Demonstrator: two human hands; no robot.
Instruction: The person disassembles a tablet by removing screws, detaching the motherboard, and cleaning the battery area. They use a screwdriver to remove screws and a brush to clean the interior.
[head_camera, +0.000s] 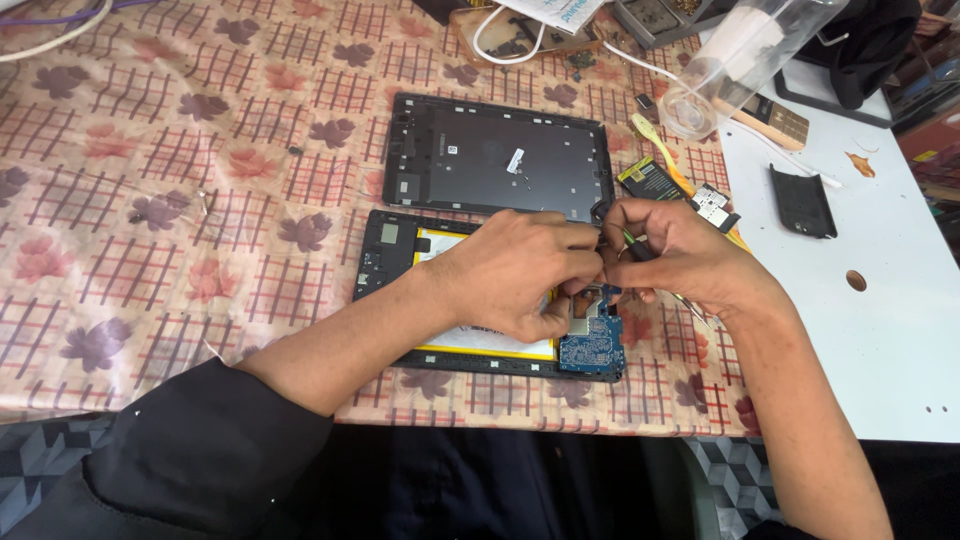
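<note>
Both hands (600, 265) pinch a tool above the opened tablet (480, 345), lying left-right.

A glossy plastic tablecloth (200, 200) printed with leaves and checks covers the table. At twelve o'clock from the hands lies a matt black plastic back cover (500, 155). Under the hands, the opened tablet (400, 250) shows a smooth white battery (490, 340) and a blue circuit board (592, 345) with shiny metal shields. At three o'clock is a smooth white board (880, 330); at one o'clock, a clear plastic cup (740, 60).
</note>
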